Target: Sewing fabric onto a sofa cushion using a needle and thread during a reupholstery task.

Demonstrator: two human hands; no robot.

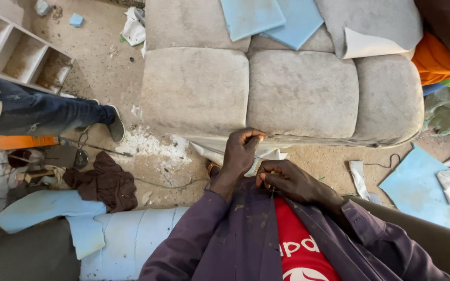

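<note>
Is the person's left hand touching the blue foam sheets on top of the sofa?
No, the left hand pinches the grey cushion's lower edge.

1. Blue foam sheets (269,15) lying up top, well beyond the hands.
2. Wooden shelf unit (19,52) in the far left corner, pretty dusty.
3. Someone else's jeans leg and shoe (53,112) off to the left.
4. Brown rag (105,182) crumpled on the floor, left of the hands.
5. Orange cloth (436,60) far right.
6. Light blue foam piece (417,187) on the floor to the right.
</note>
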